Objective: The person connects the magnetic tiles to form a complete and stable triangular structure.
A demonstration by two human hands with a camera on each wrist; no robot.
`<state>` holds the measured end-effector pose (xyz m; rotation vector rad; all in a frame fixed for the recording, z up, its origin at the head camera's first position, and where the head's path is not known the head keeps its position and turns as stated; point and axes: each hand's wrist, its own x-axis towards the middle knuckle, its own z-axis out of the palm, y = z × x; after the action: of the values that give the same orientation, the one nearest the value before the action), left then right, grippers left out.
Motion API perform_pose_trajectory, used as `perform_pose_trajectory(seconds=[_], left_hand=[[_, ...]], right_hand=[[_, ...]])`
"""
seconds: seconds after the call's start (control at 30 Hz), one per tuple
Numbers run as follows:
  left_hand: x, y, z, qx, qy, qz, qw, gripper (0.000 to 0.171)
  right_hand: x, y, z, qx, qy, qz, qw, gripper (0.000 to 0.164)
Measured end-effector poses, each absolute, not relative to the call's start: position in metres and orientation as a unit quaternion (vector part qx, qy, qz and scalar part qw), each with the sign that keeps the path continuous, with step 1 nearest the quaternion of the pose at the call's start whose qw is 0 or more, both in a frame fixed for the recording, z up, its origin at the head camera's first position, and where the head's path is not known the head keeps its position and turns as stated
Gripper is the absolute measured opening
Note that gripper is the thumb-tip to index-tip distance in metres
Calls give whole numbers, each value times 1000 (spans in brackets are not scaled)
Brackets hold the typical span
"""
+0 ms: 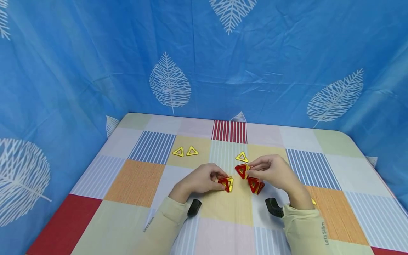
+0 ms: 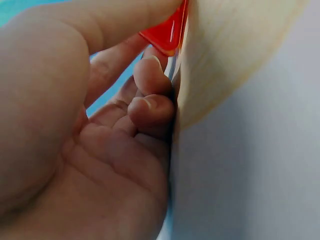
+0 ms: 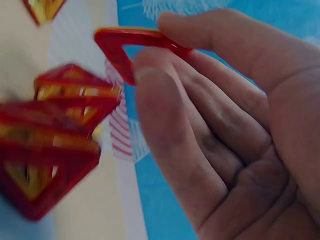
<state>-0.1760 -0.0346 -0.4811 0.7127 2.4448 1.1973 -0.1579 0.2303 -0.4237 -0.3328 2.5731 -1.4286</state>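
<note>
Two red and yellow triangle builds stand near my right hand: one [image 1: 241, 170] beside its fingertips, the other [image 1: 256, 185] nearer me. These builds [image 3: 75, 92] blur at the left of the right wrist view. My right hand [image 1: 272, 173] pinches a red triangular tile [image 3: 112, 39] with an open centre between thumb and fingers; the head view mostly hides that tile. To the left, my left hand [image 1: 205, 179] grips a red and yellow triangle build [image 1: 227, 184] with thumb and fingers, low at the tabletop. Only a red corner [image 2: 167, 36] of it shows in the left wrist view.
Two yellow triangular tiles [image 1: 192, 151] lie at the back left, and another yellow tile [image 1: 242, 156] lies beyond my right hand. A yellow piece [image 1: 313, 202] peeks out by my right forearm. Blue leaf-print curtains [image 1: 204, 71] surround the patchwork tablecloth [image 1: 134, 219].
</note>
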Motion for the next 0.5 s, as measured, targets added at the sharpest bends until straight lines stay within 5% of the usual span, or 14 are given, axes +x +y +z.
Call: perform_pose_trajectory(seconds=[0.23,0.5], left_hand=[[-177,-35,-480,249,855,427,154,27],[-177,-35,-480,252,850,435,156,26]], right_hand=[[-156,207,-427,-152,862,-459,150,21],[-158,191,-438,-173,883,-413,139,13]])
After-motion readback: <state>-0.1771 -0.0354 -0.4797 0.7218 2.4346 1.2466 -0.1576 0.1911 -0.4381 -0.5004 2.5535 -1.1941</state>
